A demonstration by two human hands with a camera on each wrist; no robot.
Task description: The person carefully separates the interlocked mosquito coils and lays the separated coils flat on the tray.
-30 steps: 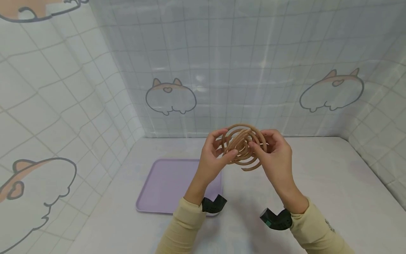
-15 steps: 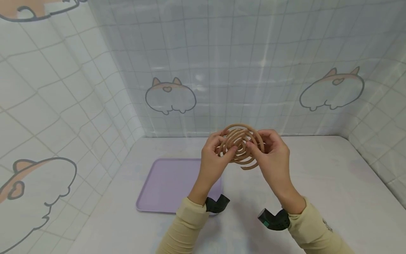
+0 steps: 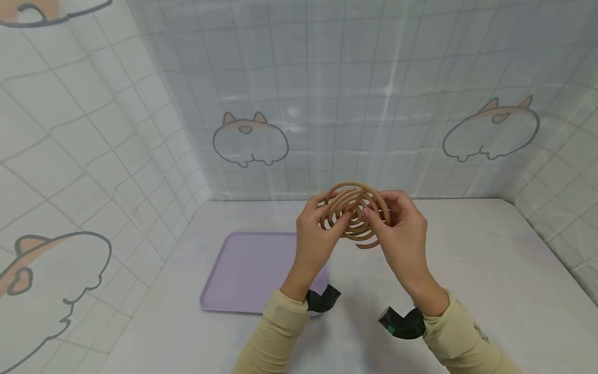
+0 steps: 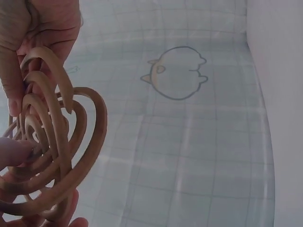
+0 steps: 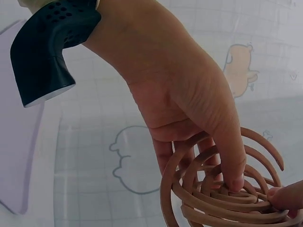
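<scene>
A brown spiral piece (image 3: 356, 227), made of several smooth concentric rings with loose ends, is held up between both hands above the table. In the head view my left hand (image 3: 314, 231) grips its left side, thumb pressed near the centre. My right hand (image 3: 405, 228) pinches the right side, its thumb also near the middle. Up close in the left wrist view, the coils (image 4: 83, 163) overlap and cross one another. The right wrist view has my right thumb tip on the inner rings (image 5: 234, 196). Fingers behind the coils are partly hidden.
A lilac tray (image 3: 247, 272) lies on the white table (image 3: 486, 291), left of centre and partly behind the left forearm. Tiled-pattern sheeting (image 3: 355, 104) with cartoon animals encloses the back and sides. Black wrist cameras (image 3: 403, 323) sit on both wrists.
The hands have drawn slightly closer together. The coils now overlap more tightly and show a more regular spiral; the left thumb has moved toward the centre. The tray has stayed put.
</scene>
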